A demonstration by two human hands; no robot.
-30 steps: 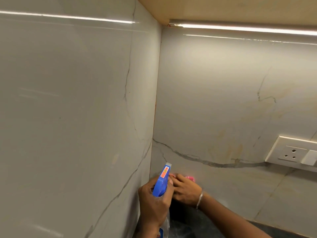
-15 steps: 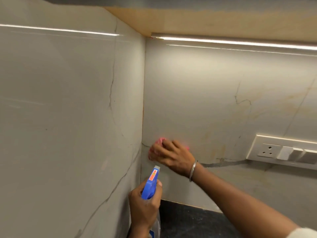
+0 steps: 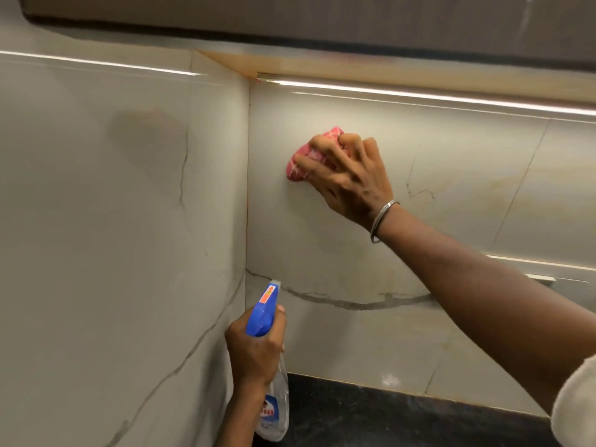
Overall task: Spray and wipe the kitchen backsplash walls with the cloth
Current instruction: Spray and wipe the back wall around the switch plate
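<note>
My right hand [image 3: 350,179] presses a bunched pink cloth [image 3: 301,159] flat against the back backsplash wall [image 3: 371,253], high up and just right of the corner. Most of the cloth is hidden under my fingers. Lower down, my left hand [image 3: 254,346] grips a clear spray bottle [image 3: 275,411] by its neck, with the blue trigger head [image 3: 263,312] pointing up toward the corner. The left backsplash wall [image 3: 113,237] is glossy pale marble with dark veins.
A black countertop [image 3: 387,417] runs along the bottom of the back wall. An upper cabinet [image 3: 322,24] with a light strip [image 3: 435,95] hangs above. A socket plate edge [image 3: 545,279] shows behind my right forearm.
My right hand has carried the cloth up the back wall from near the counter to high near the corner. The left hand with the bottle has stayed low. The view has tilted up.
</note>
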